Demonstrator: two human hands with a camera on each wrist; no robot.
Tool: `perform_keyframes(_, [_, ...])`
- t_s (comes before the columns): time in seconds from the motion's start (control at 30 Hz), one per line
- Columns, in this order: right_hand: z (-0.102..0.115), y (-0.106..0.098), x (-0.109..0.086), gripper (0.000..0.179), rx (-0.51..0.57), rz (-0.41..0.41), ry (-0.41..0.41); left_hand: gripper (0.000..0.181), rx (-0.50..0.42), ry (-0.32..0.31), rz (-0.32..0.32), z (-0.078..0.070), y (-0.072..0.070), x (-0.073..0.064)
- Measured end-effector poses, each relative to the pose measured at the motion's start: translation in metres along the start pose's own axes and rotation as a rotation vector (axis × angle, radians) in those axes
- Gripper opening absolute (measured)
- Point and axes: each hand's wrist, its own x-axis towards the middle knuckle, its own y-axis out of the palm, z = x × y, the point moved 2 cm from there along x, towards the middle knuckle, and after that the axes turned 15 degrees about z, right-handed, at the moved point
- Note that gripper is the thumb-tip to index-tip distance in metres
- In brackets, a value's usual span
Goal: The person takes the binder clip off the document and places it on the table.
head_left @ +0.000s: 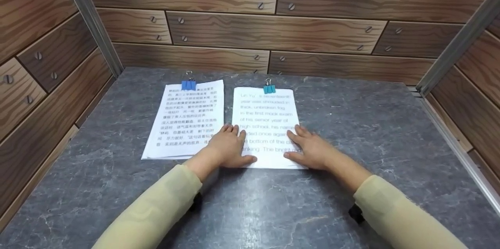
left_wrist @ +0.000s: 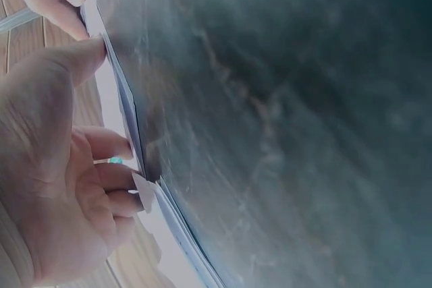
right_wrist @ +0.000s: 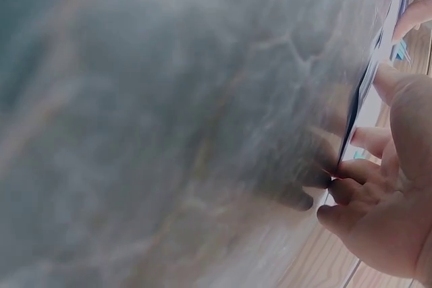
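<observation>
A stack of white sheets printed in English (head_left: 265,124) lies on the table, held at its top edge by a teal binder clip (head_left: 269,88). My left hand (head_left: 226,147) rests at the left edge of this stack, its thumb spread over the lower part. Along the right edge, my right hand (head_left: 312,150) touches the sheets with fingers extended and thumb on the lower corner. Both wrist views show the stack almost edge-on, with the left fingers (left_wrist: 111,180) and right fingers (right_wrist: 358,170) against its sides.
To the left lies a second stack of sheets with Chinese text (head_left: 187,120), under a blue binder clip (head_left: 188,85). The dark marbled table (head_left: 250,206) is bounded by wood-patterned panels (head_left: 234,26) and metal corner posts (head_left: 91,22).
</observation>
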Motion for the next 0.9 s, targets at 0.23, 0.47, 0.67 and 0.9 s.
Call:
perform_keyframes(0.23, [0.002,0.005,-0.009,0.082,-0.019,-0.004,0.004,0.098,-0.008,0.003,-0.004,-0.006,0.005,-0.006])
perform_keyframes(0.47, [0.004,0.011,-0.02,0.081,-0.031,-0.022,0.003,0.097,-0.005,0.012,-0.021,-0.014,0.011,-0.013])
perform_keyframes(0.67, [0.008,0.016,-0.03,0.082,-0.032,-0.026,0.005,0.097,0.009,0.01,-0.027,-0.024,0.016,-0.018])
perform_keyframes(0.9, [0.01,0.02,-0.044,0.081,-0.047,-0.041,0.003,0.098,0.033,0.014,-0.017,-0.033,0.019,-0.024])
